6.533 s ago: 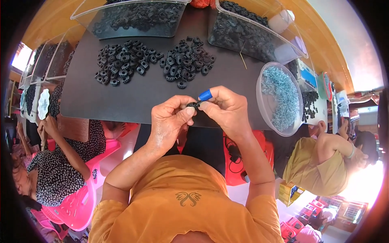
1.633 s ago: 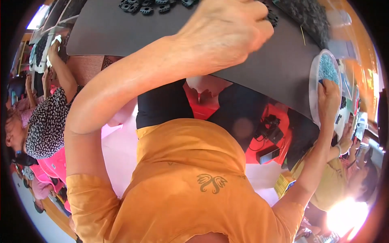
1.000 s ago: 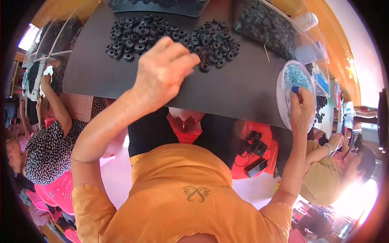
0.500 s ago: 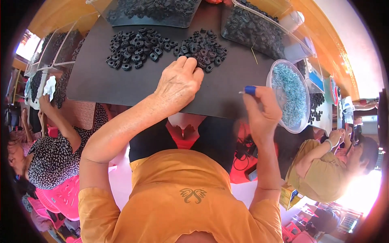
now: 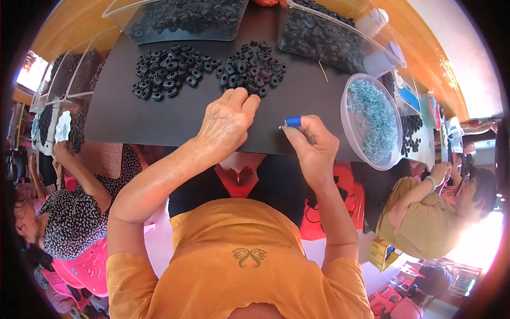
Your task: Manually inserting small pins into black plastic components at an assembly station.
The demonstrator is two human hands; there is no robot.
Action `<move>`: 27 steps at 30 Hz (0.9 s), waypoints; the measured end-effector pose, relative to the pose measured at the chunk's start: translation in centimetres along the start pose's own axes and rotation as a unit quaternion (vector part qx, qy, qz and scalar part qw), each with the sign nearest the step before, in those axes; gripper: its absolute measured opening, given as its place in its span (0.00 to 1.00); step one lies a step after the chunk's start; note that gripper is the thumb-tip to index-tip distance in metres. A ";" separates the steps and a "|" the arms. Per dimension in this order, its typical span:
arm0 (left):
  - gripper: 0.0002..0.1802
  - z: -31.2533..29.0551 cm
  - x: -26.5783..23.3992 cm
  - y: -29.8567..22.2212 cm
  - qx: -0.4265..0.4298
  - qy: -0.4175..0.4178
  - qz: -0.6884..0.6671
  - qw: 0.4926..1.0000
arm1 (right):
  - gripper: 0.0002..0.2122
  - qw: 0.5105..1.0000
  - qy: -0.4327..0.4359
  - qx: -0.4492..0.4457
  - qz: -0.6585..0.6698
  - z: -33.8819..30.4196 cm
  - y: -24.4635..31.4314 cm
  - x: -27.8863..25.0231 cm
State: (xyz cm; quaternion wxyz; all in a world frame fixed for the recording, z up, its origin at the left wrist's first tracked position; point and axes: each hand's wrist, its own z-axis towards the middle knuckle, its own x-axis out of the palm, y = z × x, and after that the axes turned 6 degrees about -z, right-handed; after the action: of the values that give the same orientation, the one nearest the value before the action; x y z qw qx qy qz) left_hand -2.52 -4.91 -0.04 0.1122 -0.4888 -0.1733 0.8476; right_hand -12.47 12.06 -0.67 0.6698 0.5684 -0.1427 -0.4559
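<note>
While a pink plastic chair [image 5: 87, 268] stands at left, the left hand [image 5: 227, 122] curls at a heap of small black plastic pieces [image 5: 252, 66] on the dark tabletop [image 5: 186, 119], its grip hidden; past bare surface, the right hand [image 5: 314, 142] pinches a tiny silvery piece [image 5: 281, 127] over the tabletop's front edge, tip pointing left, long axis unclear.

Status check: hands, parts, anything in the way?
Left hand at near edge of right-hand pile of black parts, grip hidden. Right hand pinching small shiny piece. Bowl of bluish bits to its right, not between hands.
</note>
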 end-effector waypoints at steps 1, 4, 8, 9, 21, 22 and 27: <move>0.17 0.0 -0.1 -0.2 -0.003 -0.010 -0.013 1.000 | 0.07 1.000 -0.003 0.006 0.005 0.0 0.0 0.1; 0.18 -0.2 -0.7 -0.6 -0.037 0.003 -0.118 0.992 | 0.07 1.000 -0.007 0.022 0.014 0.1 0.4 0.2; 0.15 -0.4 -0.7 -0.9 -0.098 -0.024 -0.299 0.949 | 0.06 0.998 -0.011 0.041 0.052 0.3 0.8 0.8; 0.15 -0.4 -0.6 -1.0 -0.138 -0.047 -0.376 0.915 | 0.06 0.998 -0.012 0.040 0.053 0.4 0.9 1.0; 0.13 0.2 0.1 -2.0 -0.255 -0.055 -0.575 0.775 | 0.06 0.995 -0.036 0.041 0.089 1.6 1.4 2.9; 0.14 0.2 0.1 -2.0 -0.250 -0.055 -0.577 0.775 | 0.06 0.995 -0.039 0.029 0.084 1.7 1.4 2.8; 0.12 -0.1 -0.1 -1.7 -0.273 -0.044 -0.631 0.724 | 0.06 0.995 -0.039 0.015 0.086 1.8 1.4 2.7</move>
State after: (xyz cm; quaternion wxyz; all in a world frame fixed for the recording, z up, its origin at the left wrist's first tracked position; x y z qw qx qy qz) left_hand -2.39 -3.34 0.71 0.4752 -0.2377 -0.6709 0.5172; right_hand -11.67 8.74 0.27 0.6918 0.5456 -0.2238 -0.4166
